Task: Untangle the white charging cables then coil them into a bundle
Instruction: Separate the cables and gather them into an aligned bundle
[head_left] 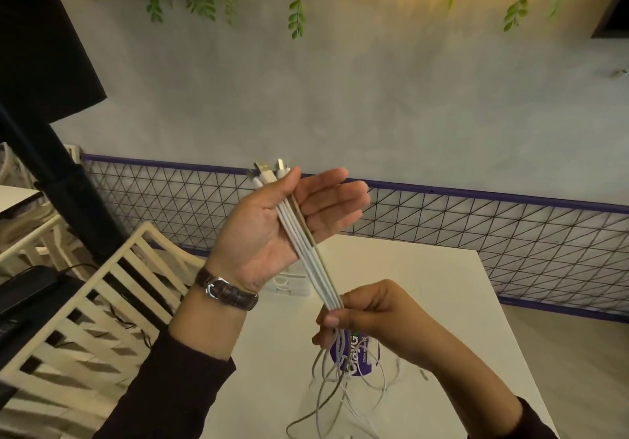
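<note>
white cables [308, 254] run taut in a flat bundle between the two hands, held up in the air above the table [442, 288]. left hand [272, 230] is wide, palm turned back toward the person, fingers straight and pointing right. the cables lie across the palm and their plugs [267, 171] poke out beside the thumb tip at the top. whether the thumb actually presses them i can't tell from here. a watch [226, 290] sits on that wrist. right hand [367, 312], lower and to the right of the left, is closed round the bundle, thumb and curled fingers pinching it. below that grip the rest of the cables drop in loose, crossing loops onto the table, partly over a purple sticker [355, 357].

the table's far edge passes just below the left hand's fingers, and its right edge slants away beyond the right forearm. bare tabletop lies to the right of the right hand. past the far edge a mesh fence [510, 234] with a purple rail runs behind both hands, with grey wall [374, 98] over it, so there is open air above and right of the left hand. left of the left forearm a slatted chair [102, 288] stands close, and a black post [51, 166] rises further left. green leaves [296, 12] hang well above the hands.
</note>
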Demonstrator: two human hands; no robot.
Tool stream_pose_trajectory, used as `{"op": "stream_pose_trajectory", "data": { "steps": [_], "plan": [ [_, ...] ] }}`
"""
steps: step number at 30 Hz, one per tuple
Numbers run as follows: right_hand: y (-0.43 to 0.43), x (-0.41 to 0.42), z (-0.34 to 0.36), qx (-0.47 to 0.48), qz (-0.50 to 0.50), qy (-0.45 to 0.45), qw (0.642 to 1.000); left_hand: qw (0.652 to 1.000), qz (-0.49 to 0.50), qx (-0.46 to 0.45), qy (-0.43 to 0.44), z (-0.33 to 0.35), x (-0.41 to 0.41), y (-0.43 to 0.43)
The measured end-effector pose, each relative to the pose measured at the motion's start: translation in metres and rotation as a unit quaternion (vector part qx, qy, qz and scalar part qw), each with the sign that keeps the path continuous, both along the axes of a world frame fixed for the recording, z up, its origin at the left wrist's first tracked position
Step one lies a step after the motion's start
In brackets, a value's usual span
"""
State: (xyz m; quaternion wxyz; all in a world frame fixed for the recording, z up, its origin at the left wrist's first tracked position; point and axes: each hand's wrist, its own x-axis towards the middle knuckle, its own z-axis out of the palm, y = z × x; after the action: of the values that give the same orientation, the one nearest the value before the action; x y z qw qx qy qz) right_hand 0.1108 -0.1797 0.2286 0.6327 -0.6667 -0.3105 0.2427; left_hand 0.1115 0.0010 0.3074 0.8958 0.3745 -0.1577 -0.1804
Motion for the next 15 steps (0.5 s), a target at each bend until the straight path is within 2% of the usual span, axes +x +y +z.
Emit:
{"op": "stream_pose_trajectory", "data": {
  "steps": [5,8,10,11,12,14,15],
  "plan": [
    [-0.007,-0.010,-0.024,-0.022,0.018,0.008,1.000,0.995,-0.047,0.002,-0.093,0.000,-0.018,0.005],
    [-0.006,-0.012,-0.035,-0.065,0.018,-0.072,0.995,0.983,-0.099,0.063,-0.139,-0.002,-0.032,0.007],
    [-0.008,0.000,-0.037,-0.108,-0.015,-0.151,0.983,0.967,-0.177,0.133,-0.125,-0.011,-0.043,-0.002],
    [-0.011,0.011,-0.035,-0.131,-0.043,-0.227,0.964,0.957,-0.203,0.188,-0.087,-0.017,-0.051,-0.012],
    [-0.015,0.023,-0.033,-0.146,-0.072,-0.342,0.925,0.936,-0.218,0.267,-0.067,-0.024,-0.055,-0.024],
    [-0.020,0.047,-0.026,-0.198,-0.077,-0.570,0.794,0.837,-0.272,0.458,-0.129,-0.041,-0.064,-0.046],
    [-0.022,0.055,-0.021,-0.226,-0.057,-0.639,0.733,0.766,-0.305,0.544,-0.155,-0.054,-0.064,-0.053]
  ]
}}
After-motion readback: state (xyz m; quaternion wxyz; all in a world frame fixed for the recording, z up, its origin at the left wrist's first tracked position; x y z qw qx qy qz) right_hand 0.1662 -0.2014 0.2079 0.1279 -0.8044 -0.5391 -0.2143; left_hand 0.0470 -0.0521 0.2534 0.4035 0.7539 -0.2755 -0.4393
